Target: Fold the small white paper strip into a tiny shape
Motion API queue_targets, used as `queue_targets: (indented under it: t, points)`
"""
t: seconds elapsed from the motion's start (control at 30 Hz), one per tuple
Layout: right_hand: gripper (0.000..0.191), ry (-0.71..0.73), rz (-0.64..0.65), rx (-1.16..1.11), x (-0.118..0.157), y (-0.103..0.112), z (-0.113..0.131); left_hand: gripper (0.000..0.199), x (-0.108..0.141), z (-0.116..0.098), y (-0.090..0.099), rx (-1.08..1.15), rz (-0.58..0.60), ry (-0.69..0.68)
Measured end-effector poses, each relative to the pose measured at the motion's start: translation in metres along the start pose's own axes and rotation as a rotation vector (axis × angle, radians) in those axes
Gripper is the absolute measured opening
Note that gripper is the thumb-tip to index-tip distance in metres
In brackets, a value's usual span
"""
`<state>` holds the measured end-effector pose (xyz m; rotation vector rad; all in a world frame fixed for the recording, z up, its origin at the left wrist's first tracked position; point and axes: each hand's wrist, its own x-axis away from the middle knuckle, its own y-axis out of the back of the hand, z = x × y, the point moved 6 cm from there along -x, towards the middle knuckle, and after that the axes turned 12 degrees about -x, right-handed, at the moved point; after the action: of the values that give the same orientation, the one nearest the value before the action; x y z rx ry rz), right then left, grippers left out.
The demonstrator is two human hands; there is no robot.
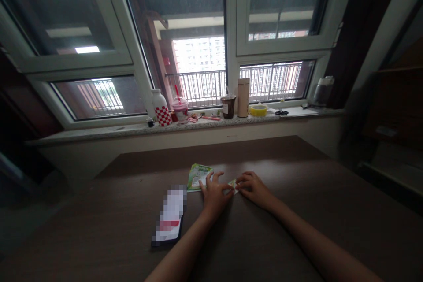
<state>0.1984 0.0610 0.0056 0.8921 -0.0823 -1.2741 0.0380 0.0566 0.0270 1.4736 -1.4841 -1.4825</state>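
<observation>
Between my two hands lies a small green-and-white folded piece of paper (234, 184), held low over the brown table. My left hand (214, 196) presses its left edge with the thumb side, the other fingers raised and spread. On the opposite edge, my right hand (255, 189) has its fingertips closed on the paper. Just beyond my left hand is a small stack of green-and-white printed sheets (198, 177), partly covered by my fingers. To the left of my left forearm rests a phone (172, 216), its screen blurred out by blocks.
The brown table (284, 163) reaches to a stone windowsill (205, 124). Along the sill stand a red-checked white bottle (162, 110), a pink drink (180, 109), a dark drink cup (228, 106), a tan flask (243, 98), yellow tape (258, 110) and scissors (281, 113).
</observation>
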Motion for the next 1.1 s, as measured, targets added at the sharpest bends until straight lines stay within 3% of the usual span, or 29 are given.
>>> queue_targets:
  t: [0.27,0.47,0.77,1.1]
  points:
    - [0.015,-0.065,0.014,-0.044,-0.002,0.001,-0.008,0.009,-0.001,0.001,-0.003,-0.014,0.009,-0.074]
    - [0.020,-0.099,-0.052,-0.057,-0.005,0.003,-0.015,0.009,-0.002,0.004,-0.003,-0.015,0.030,-0.061]
    - [0.033,-0.122,0.061,0.106,-0.005,0.001,-0.010,0.009,-0.002,0.000,0.002,-0.027,0.015,-0.095]
    - [0.015,-0.078,-0.041,0.106,-0.004,0.005,-0.007,0.007,-0.004,-0.001,0.005,-0.044,-0.025,-0.110]
